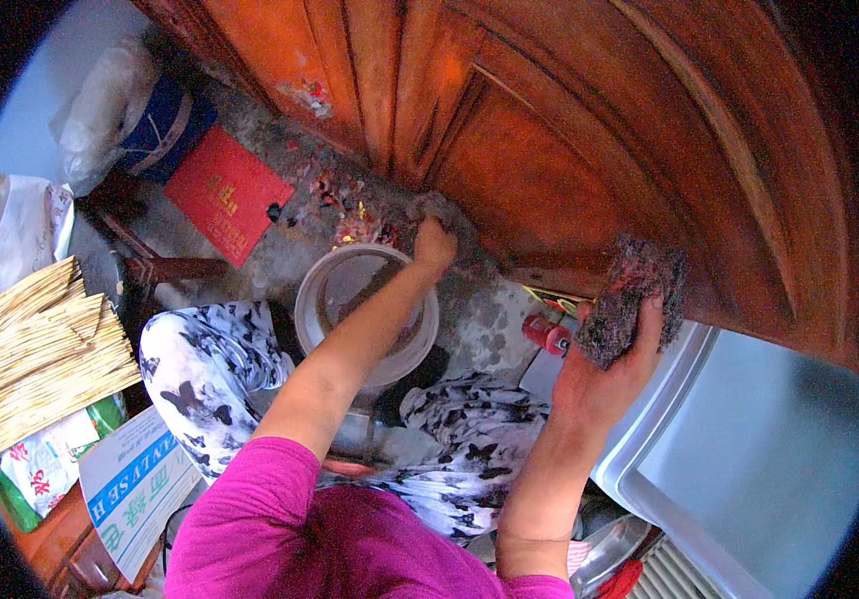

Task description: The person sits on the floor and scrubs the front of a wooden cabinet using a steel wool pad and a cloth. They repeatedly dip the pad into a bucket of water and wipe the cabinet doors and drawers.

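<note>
My right hand [609, 374] grips a dark, rough, fibrous block [634, 299] with black and reddish flecks. It is raised in front of the brown wooden door [549, 140]. My left hand [434, 248] reaches down to the floor at the foot of the door. Its fingers are closed at a grey, rag-like clump [437, 207], partly hidden by the hand. Below my left forearm stands a round white bucket [314, 309], its inside partly covered by the arm. Coloured scraps [349, 205] litter the floor beside the left hand.
Left of the bucket lie a red folder [230, 195], a bundle of thin sticks [45, 359] and a printed card [140, 494]. At the right, a pale plastic bin [649, 439] and a small red bottle [546, 334] stand by the door. My patterned trouser legs [205, 389] flank the bucket.
</note>
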Available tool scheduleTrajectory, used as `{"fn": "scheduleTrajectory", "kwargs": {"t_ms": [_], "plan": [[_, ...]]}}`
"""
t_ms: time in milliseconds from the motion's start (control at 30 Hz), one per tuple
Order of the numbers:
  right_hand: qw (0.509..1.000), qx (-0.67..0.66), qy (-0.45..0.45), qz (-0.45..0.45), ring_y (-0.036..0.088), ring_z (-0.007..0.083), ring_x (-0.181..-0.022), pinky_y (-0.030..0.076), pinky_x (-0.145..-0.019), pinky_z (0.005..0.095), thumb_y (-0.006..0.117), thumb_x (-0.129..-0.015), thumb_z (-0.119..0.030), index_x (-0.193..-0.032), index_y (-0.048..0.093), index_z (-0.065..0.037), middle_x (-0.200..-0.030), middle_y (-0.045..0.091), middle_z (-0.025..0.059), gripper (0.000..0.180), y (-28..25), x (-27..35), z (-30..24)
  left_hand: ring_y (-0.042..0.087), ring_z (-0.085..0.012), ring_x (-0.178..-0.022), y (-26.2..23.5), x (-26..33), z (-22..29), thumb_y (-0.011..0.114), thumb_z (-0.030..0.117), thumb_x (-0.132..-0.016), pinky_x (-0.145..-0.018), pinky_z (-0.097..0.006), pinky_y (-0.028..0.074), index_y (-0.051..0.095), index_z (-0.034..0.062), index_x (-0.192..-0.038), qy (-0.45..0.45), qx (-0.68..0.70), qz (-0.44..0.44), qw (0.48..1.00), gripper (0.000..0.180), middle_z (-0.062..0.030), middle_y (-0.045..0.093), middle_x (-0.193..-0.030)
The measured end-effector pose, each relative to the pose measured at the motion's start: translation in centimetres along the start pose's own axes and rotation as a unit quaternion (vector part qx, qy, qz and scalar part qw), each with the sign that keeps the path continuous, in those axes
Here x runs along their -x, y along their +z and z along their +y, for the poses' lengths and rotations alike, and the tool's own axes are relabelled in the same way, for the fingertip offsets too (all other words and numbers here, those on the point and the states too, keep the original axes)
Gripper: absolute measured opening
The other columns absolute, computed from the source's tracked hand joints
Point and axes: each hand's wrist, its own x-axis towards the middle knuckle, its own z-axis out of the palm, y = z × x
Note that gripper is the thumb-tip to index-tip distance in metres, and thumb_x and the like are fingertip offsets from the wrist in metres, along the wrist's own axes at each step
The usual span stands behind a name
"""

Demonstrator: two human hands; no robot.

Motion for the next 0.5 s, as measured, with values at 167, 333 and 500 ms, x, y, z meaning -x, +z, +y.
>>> {"fn": "scheduleTrajectory", "kwargs": {"t_ms": [167,333,500], "plan": [[1.000,-0.011,0.010,-0.013,0.067,0.0209,-0.097,0.058,-0.074,0.0364,0.064,-0.098,-0.029,-0.125,0.059,-0.005,-0.111,0.068,0.0089,0.037,-0.5,0.9,-0.5,0.063,-0.0487,-0.095,2.4,-1.0,-4.5,0.073,0.003,-0.076,-0.100,-0.052,0.048,0.058,-0.0061,-0.116,0.107,-0.222,0.030,0.969,0.045,-0.0321,0.050,-0.127],[0.996,0.069,-0.034,0.035,0.066,0.0206,-0.091,0.060,-0.071,0.0382,0.059,-0.100,-0.036,-0.125,0.059,-0.007,-0.111,0.067,0.0100,0.039,-1.0,0.9,-0.9,0.064,-0.0370,-0.082,3.8,0.0,-0.5,0.067,0.017,-0.085,-0.091,-0.046,0.049,0.067,0.0021,-0.090,0.072,-0.411,-0.104,0.903,0.016,-0.0181,0.063,-0.094],[1.000,0.013,0.009,-0.006,0.065,0.0186,-0.087,0.058,-0.069,0.0352,0.058,-0.101,-0.035,-0.122,0.060,-0.006,-0.107,0.068,0.0090,0.036,0.7,1.8,-1.2,0.063,-0.0299,-0.076,7.1,1.1,-2.6,0.058,0.030,-0.095,-0.083,-0.041,0.049,0.070,0.0110,-0.075,0.018,-0.533,-0.083,0.842,0.030,-0.0095,0.063,-0.071]]}}
